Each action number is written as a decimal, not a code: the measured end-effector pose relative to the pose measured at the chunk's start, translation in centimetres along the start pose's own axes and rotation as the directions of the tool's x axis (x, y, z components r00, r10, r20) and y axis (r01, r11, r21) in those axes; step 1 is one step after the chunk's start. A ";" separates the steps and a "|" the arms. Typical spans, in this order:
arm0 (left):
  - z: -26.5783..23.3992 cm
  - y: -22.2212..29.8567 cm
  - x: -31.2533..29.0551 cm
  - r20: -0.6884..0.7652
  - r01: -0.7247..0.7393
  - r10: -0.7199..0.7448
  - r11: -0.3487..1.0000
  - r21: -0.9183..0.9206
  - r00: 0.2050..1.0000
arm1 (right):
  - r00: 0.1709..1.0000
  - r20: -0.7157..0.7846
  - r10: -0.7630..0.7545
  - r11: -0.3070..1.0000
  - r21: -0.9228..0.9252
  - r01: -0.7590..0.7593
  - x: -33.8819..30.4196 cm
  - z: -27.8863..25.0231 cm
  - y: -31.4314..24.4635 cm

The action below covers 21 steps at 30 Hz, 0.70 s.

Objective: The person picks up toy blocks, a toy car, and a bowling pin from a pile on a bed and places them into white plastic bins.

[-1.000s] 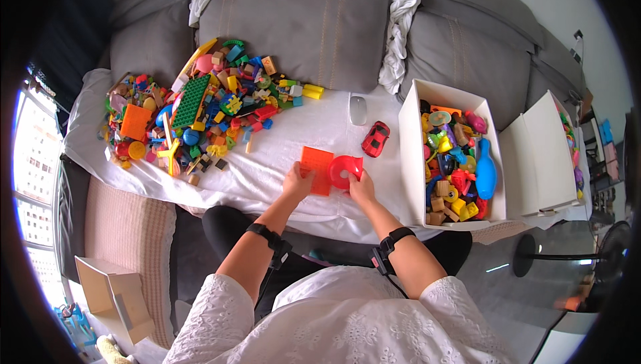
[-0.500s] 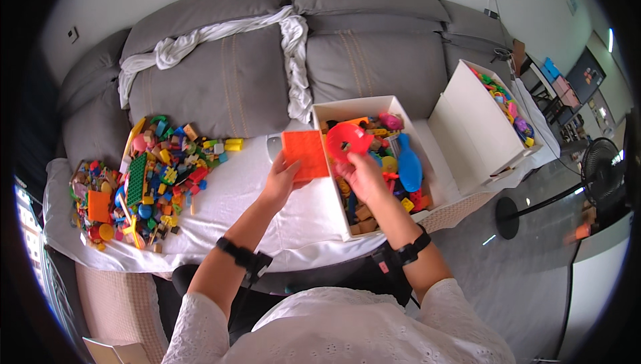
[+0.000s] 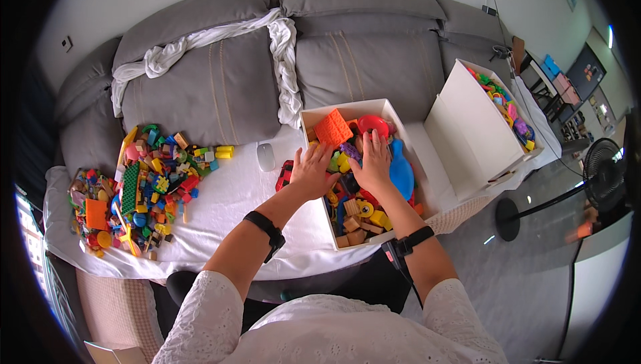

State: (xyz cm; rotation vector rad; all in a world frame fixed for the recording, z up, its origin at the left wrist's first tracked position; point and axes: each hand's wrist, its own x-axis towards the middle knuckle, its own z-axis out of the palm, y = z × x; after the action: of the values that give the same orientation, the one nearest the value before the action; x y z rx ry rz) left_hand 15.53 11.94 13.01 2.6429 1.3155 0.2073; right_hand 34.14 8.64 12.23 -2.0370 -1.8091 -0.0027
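Over the white box (image 3: pixel 417 134) of mixed toys, my left hand (image 3: pixel 311 172) is open, its fingertips at the lower edge of an orange building plate (image 3: pixel 332 128). The plate lies tilted on the heap near the box's far left corner. My right hand (image 3: pixel 372 165) is also open, fingers spread over the toys and tips just below a red round dish (image 3: pixel 374 124). Right of that hand lies a blue paddle-shaped toy (image 3: pixel 401 170). A red and black toy (image 3: pixel 284 175), partly hidden, is beside my left hand, outside the box. Wooden blocks (image 3: pixel 352 224) fill the near end.
A large pile of blocks (image 3: pixel 160 194) with a green building plate (image 3: pixel 130 189) spreads over the white sheet (image 3: pixel 230 214) at left. A computer mouse (image 3: pixel 266 157) lies between pile and box. At right stand another white box (image 3: pixel 467 134) with toys and a black fan (image 3: pixel 601 170).
The orange plate and the red dish have left my hands and now rest on the toys in the box. Both hands have opened; the left moved right, over the box.
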 end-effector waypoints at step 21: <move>-0.3 1.9 -2.0 -0.045 -0.095 0.095 0.995 -0.001 0.994 | 0.996 0.049 -0.076 0.983 -0.164 0.083 -4.1 -5.8 4.6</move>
State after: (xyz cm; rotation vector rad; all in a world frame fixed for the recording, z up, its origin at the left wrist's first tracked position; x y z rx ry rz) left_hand 15.70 9.24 13.68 2.7159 1.2016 0.2829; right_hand 39.46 2.64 14.98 -2.0895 -1.9748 -0.1381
